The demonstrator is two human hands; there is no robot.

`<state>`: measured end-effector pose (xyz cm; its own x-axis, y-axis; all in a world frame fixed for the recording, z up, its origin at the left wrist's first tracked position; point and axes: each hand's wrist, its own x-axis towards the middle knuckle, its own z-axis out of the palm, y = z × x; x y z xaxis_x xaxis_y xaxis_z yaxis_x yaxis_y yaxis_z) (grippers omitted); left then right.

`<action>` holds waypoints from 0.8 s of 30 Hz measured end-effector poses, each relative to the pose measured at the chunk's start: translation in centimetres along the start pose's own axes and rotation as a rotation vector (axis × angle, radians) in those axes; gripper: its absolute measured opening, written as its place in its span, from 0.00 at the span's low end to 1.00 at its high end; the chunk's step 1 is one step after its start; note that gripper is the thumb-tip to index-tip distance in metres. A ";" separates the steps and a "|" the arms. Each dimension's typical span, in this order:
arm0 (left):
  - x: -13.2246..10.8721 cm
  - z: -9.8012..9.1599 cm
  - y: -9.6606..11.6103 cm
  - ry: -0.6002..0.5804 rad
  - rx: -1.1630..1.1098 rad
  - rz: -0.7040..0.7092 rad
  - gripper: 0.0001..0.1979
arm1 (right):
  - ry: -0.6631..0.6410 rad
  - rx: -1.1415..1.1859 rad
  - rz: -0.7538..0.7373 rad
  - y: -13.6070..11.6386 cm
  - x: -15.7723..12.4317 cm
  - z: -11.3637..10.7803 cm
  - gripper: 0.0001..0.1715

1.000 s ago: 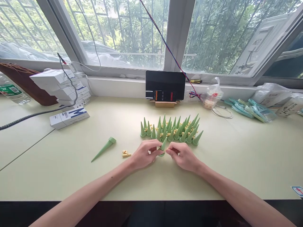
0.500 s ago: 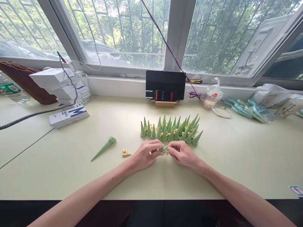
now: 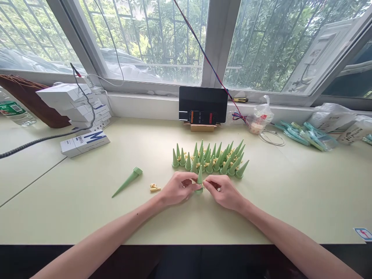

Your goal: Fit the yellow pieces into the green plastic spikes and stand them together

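An upright green cone (image 3: 200, 176) stands near the middle of the table, its base pinched by my left hand (image 3: 180, 187). Close on its right side, my right hand (image 3: 223, 190) has thumb and forefinger pressed together around a small yellow piece (image 3: 204, 185), mostly hidden by the fingers. Behind both hands, several green cones (image 3: 216, 164) stand in packed rows with small yellow pieces among them. To the left lie a few loose yellow pieces (image 3: 155, 188) and a longer green cone (image 3: 128, 182) on its side.
At the back, a phone (image 3: 202, 117) leans before a black tablet (image 3: 203, 99). White boxes (image 3: 85, 143) and a dark cable (image 3: 43, 138) are at the left. A knotted plastic bag (image 3: 260, 120) and wrapped teal items (image 3: 308, 135) lie at the back right.
The green cone between my hands has turned from tilted to upright. My right hand has shifted slightly, and its fingers remain beside the cone.
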<state>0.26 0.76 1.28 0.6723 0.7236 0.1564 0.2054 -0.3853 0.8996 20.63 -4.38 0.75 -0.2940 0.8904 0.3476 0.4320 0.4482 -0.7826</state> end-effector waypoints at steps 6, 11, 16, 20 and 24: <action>-0.1 -0.1 -0.2 -0.064 -0.138 -0.089 0.14 | 0.010 -0.102 -0.080 0.0 0.0 0.1 0.23; 0.0 -0.2 0.0 -0.054 -0.115 -0.099 0.14 | 0.009 -0.100 -0.066 -0.1 0.0 0.1 0.23; 0.1 -0.3 0.2 -0.038 -0.071 -0.084 0.14 | 0.000 -0.056 -0.030 -0.1 0.0 0.2 0.21; 0.2 -0.3 0.1 -0.039 -0.049 -0.066 0.14 | -0.012 -0.022 -0.010 -0.1 0.1 0.1 0.20; 0.2 -1.0 0.3 -0.028 0.063 0.007 0.12 | -0.036 0.009 0.004 0.0 0.1 0.0 0.20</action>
<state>-0.21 1.38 2.02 0.6936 0.7045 0.1503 0.2445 -0.4266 0.8708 20.59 -4.28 0.85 -0.3226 0.8887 0.3258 0.4259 0.4437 -0.7885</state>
